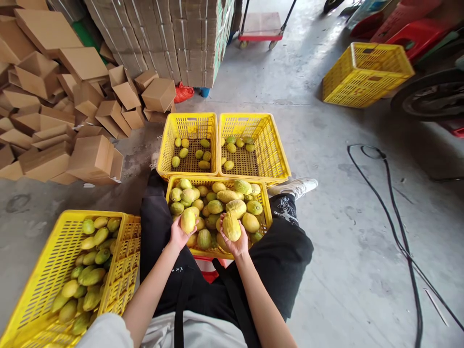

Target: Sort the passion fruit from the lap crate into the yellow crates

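My left hand [180, 234] is closed around a yellow papaya [188, 221]. In my right hand [237, 242] lies another papaya [231, 227], yellow and ridged, with the fingers curled around it from below. Both are held above a full yellow crate [267, 212] between my legs, heaped with yellow-green papayas [215, 207] of differing sizes. Beyond it stand two more crates side by side. The left crate [164, 145] and the right crate [281, 150] each hold several small papayas on the bottom.
At the lower left, a large yellow crate [47, 256] holds many papayas. Cardboard boxes [90, 157] lie piled at the left, near strapped cardboard stacks [159, 38]. A yellow crate [340, 79], black cable [393, 208] and motorbike wheel [431, 94] are at right; a trolley [261, 29] stands behind.
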`<act>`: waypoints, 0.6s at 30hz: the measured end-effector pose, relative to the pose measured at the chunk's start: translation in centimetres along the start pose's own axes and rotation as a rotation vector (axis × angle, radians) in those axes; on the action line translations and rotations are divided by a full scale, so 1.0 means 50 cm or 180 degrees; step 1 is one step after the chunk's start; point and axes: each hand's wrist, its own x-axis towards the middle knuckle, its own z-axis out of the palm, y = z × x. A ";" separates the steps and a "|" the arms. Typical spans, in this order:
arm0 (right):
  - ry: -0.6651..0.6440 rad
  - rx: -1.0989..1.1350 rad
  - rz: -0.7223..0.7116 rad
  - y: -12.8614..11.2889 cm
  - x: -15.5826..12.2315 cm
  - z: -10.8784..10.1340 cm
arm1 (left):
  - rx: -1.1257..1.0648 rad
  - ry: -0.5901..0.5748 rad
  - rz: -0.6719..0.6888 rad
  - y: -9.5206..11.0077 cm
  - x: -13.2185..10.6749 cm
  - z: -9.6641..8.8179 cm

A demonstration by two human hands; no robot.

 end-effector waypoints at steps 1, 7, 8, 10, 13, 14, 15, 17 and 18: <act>-0.0010 0.0002 -0.0012 0.000 0.000 0.001 | -0.0061 -0.0080 0.0016 0.001 -0.002 0.001; 0.0126 -0.0319 0.0151 0.000 -0.003 -0.010 | 0.0103 -0.0149 -0.0079 0.001 -0.007 0.006; 0.0171 -0.0378 0.0170 0.001 -0.004 -0.013 | 0.0222 -0.0062 -0.0072 -0.002 -0.005 0.004; 0.0250 -0.0511 0.0187 0.003 -0.005 -0.015 | 0.0464 -0.0009 -0.0040 -0.007 -0.002 -0.001; 0.0289 -0.0656 0.0119 0.007 -0.003 -0.010 | 0.0690 -0.0181 -0.0020 -0.012 0.002 -0.006; 0.0280 -0.0670 0.0091 0.007 -0.002 -0.006 | 0.0719 -0.0232 -0.0038 -0.012 0.002 -0.007; 0.0267 -0.0664 0.0075 0.008 -0.001 -0.002 | 0.0729 -0.0254 -0.0055 -0.012 0.003 -0.008; 0.0250 -0.0594 0.0088 0.007 0.000 0.005 | 0.0699 -0.0232 -0.0075 -0.010 0.005 -0.008; 0.0244 -0.0542 0.0117 0.007 0.000 0.008 | 0.0668 -0.0200 -0.0078 -0.009 0.006 -0.008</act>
